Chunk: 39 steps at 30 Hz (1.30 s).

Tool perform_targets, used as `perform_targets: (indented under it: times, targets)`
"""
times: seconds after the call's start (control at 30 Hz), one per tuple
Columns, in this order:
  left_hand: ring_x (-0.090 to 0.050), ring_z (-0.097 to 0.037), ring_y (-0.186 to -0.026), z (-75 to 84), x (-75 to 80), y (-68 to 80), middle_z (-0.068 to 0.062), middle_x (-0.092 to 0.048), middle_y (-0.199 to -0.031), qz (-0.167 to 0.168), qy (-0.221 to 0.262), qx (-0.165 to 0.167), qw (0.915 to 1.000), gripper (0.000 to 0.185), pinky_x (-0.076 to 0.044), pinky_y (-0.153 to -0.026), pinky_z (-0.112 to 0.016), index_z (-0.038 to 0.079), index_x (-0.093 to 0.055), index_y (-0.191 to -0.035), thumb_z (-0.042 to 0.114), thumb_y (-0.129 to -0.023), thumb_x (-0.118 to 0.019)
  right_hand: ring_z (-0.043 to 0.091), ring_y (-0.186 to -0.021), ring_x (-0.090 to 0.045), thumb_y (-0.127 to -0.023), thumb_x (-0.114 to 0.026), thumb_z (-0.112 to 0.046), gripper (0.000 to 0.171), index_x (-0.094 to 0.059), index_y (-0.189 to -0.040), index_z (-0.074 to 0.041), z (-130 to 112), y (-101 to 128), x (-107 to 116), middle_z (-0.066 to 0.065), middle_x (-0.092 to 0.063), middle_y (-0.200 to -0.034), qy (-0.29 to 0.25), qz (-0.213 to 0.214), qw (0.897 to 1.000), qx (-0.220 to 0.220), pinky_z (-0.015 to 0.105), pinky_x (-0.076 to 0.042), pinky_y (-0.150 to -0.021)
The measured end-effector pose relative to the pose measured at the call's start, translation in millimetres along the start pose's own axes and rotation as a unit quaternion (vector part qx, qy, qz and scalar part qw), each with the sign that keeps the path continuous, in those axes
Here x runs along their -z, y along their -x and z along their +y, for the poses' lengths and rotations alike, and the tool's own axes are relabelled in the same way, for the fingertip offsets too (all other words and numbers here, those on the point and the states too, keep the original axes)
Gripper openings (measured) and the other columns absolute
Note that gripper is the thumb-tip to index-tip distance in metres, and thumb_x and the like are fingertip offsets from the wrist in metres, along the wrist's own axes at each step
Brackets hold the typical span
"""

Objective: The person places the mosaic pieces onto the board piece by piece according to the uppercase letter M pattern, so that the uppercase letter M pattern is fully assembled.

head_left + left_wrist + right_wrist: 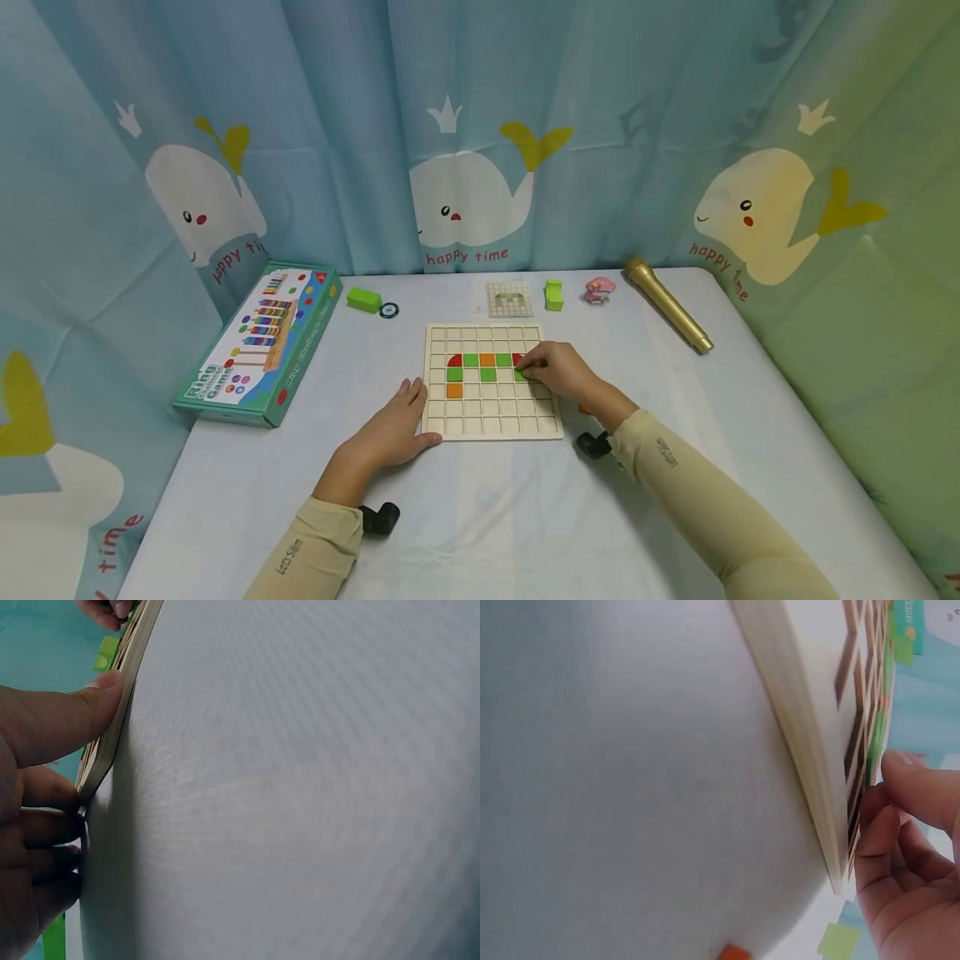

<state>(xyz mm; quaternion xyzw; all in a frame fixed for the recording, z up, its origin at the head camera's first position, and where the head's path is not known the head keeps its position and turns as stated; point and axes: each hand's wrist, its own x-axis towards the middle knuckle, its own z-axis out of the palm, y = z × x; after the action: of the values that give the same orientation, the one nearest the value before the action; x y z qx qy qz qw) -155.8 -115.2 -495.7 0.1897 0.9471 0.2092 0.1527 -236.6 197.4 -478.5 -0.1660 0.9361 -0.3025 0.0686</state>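
A light wooden grid board (495,426) lies in the middle of the white table, with red, green and orange tiles set in its cells. At its right part my right hand (562,368) pinches a green tile (521,376) with thumb and fingertips, low over a cell. A red tile (517,359) just above is partly covered by the fingers. My left hand (388,429) rests against the board's near left corner. Its thumb (101,709) lies on the near edge, and the other fingers extend along the left side.
Behind the board lie a pattern card (510,299), green blocks (553,295), a round black chip (388,310) and a pink figurine (598,289). A gold microphone (667,304) is at right, a game box (258,342) at left. An orange piece (733,952) lies right of the board.
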Motion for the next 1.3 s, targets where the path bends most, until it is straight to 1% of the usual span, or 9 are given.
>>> perform_targets:
  times: [0.13,0.27,0.43,0.53,0.73,0.83,1.03,1.13,1.3]
  targets:
    - [-0.011,-0.035,-0.153,0.7,-1.0,-0.1,-0.023,-0.018,-0.164,0.003,0.005,-0.002,1.0000,0.089,-0.020,-0.121,-0.046,-0.009,-0.025,-0.155,0.039,-0.095,-0.070,0.019,-0.085,-0.058,-0.092,-0.075,-0.012,0.013,-0.080,-0.104,-0.009,1.1,7.7,6.1,0.003,-0.069,-0.098,-0.007,0.001,1.000,-0.017,0.034,-0.050,-0.075]
    - [-0.010,-0.035,-0.153,0.6,-2.4,-0.2,-0.022,-0.017,-0.164,0.002,0.009,-0.001,1.0000,0.089,-0.021,-0.121,-0.046,-0.008,-0.025,-0.155,0.040,-0.095,-0.070,0.020,-0.083,-0.058,-0.093,-0.075,-0.014,0.013,-0.079,-0.104,-0.008,4.1,20.7,15.1,0.003,-0.069,-0.096,-0.014,0.006,0.999,-0.030,0.034,-0.049,-0.072]
    - [-0.010,-0.034,-0.153,1.1,-1.3,0.4,-0.022,-0.017,-0.164,0.001,0.004,0.002,1.0000,0.089,-0.020,-0.121,-0.046,-0.008,-0.024,-0.155,0.041,-0.096,-0.069,0.019,-0.083,-0.058,-0.093,-0.074,-0.013,0.009,-0.079,-0.099,-0.008,14.8,36.3,25.6,0.003,-0.070,-0.097,0.001,0.012,0.999,-0.031,0.034,-0.049,-0.070]
    - [-0.010,-0.034,-0.153,1.8,-0.2,0.7,-0.021,-0.016,-0.165,-0.001,0.003,0.006,1.0000,0.089,-0.020,-0.121,-0.045,-0.008,-0.024,-0.156,0.041,-0.096,-0.069,0.018,-0.082,-0.059,-0.093,-0.074,-0.012,0.010,-0.079,-0.099,-0.007,22.1,45.4,30.3,0.004,-0.071,-0.097,0.016,0.014,0.999,-0.028,0.033,-0.049,-0.068]
    - [-0.010,-0.034,-0.153,1.6,0.0,0.4,-0.021,-0.015,-0.165,-0.004,0.000,0.010,0.9999,0.090,-0.020,-0.121,-0.045,-0.008,-0.023,-0.156,0.041,-0.096,-0.069,0.018,-0.079,-0.058,-0.091,-0.075,-0.010,0.013,-0.078,-0.101,-0.004,30.8,64.4,34.0,0.005,-0.070,-0.097,0.019,0.012,0.999,-0.048,0.032,-0.050,-0.065]
    - [-0.010,-0.034,-0.153,1.7,0.0,0.0,-0.021,-0.016,-0.165,-0.004,-0.002,0.011,0.9999,0.090,-0.020,-0.121,-0.045,-0.008,-0.024,-0.156,0.042,-0.096,-0.069,0.017,-0.077,-0.057,-0.090,-0.076,-0.012,0.014,-0.078,-0.102,-0.004,34.8,72.2,34.9,0.004,-0.069,-0.096,0.019,0.012,0.998,-0.054,0.032,-0.049,-0.065]
    - [-0.010,-0.035,-0.153,2.2,0.2,0.1,-0.022,-0.016,-0.165,-0.003,-0.001,0.010,0.9999,0.090,-0.020,-0.121,-0.046,-0.008,-0.024,-0.155,0.041,-0.096,-0.069,0.016,-0.076,-0.055,-0.088,-0.079,-0.011,0.016,-0.078,-0.102,-0.003,43.6,85.5,36.6,0.003,-0.068,-0.092,0.021,0.016,0.999,-0.044,0.031,-0.046,-0.065]
    - [-0.010,-0.034,-0.153,2.2,0.1,0.4,-0.022,-0.016,-0.165,-0.004,-0.004,0.011,0.9999,0.090,-0.020,-0.121,-0.045,-0.008,-0.024,-0.155,0.041,-0.096,-0.069,0.016,-0.078,-0.056,-0.086,-0.080,-0.009,0.019,-0.078,-0.104,-0.004,45.4,89.4,35.9,0.003,-0.068,-0.093,0.016,0.012,0.998,-0.052,0.030,-0.047,-0.067]
    - [-0.010,-0.034,-0.153,3.5,0.6,1.0,-0.022,-0.016,-0.164,-0.005,-0.002,0.010,0.9999,0.090,-0.019,-0.121,-0.045,-0.008,-0.024,-0.155,0.041,-0.095,-0.069,0.019,-0.084,-0.059,-0.087,-0.079,-0.008,0.021,-0.077,-0.108,-0.002,46.0,91.4,35.3,0.005,-0.070,-0.097,0.012,0.007,0.998,-0.054,0.035,-0.049,-0.073]
